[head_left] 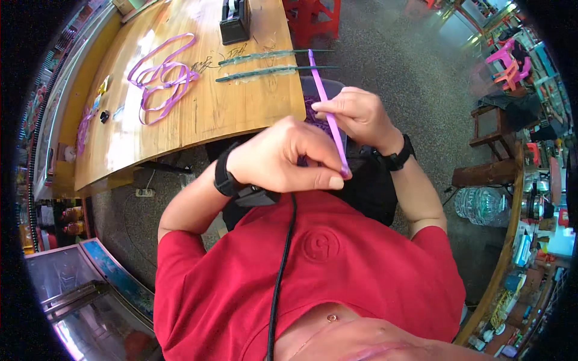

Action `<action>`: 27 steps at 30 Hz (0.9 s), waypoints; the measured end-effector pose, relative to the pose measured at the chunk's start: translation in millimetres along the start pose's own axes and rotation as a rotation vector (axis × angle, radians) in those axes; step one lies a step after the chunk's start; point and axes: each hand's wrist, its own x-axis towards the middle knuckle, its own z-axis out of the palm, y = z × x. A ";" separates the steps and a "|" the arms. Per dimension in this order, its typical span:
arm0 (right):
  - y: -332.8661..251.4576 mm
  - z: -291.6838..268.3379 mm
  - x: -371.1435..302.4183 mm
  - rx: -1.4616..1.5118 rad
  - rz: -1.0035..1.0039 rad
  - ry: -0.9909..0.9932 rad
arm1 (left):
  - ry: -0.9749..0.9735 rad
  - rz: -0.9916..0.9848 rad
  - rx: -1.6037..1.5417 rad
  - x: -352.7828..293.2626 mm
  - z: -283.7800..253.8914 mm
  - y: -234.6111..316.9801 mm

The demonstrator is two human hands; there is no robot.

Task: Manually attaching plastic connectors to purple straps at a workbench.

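Head view: both hands pinch a strip (purple).

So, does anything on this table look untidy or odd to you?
Yes: the purple ribbon sprawls on the wooden table in loose, crossing loops, unlike the straight purple strip held by left hand and right hand. Dark scribbles also mark it beside the taped green sticks.
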 end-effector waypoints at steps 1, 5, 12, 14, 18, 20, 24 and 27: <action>3.7 -3.2 6.0 -0.065 -0.184 -0.015 | 0.032 0.048 -0.013 4.8 -6.3 1.5; 31.8 -28.1 62.4 -0.317 -0.265 0.221 | 0.387 -0.028 0.166 30.8 -50.4 30.8; 133.6 2.0 114.4 -0.362 0.244 0.060 | 0.678 -0.175 0.197 75.9 -113.8 1.2; 150.5 13.6 112.6 -0.306 0.292 0.038 | 0.562 -0.225 0.448 76.1 -123.2 -26.1; 166.2 22.5 106.8 -0.206 0.419 -0.094 | 0.474 -0.165 0.679 72.6 -135.8 -84.9; 175.9 27.6 99.9 -0.170 0.443 -0.175 | 0.452 -0.261 0.693 70.7 -139.6 -97.6; 180.2 34.5 89.8 0.319 0.833 -0.240 | 0.307 -0.302 0.825 68.6 -138.6 -122.0; 194.9 31.8 70.5 0.588 0.987 -0.359 | 0.237 -0.295 0.855 75.5 -135.5 -138.7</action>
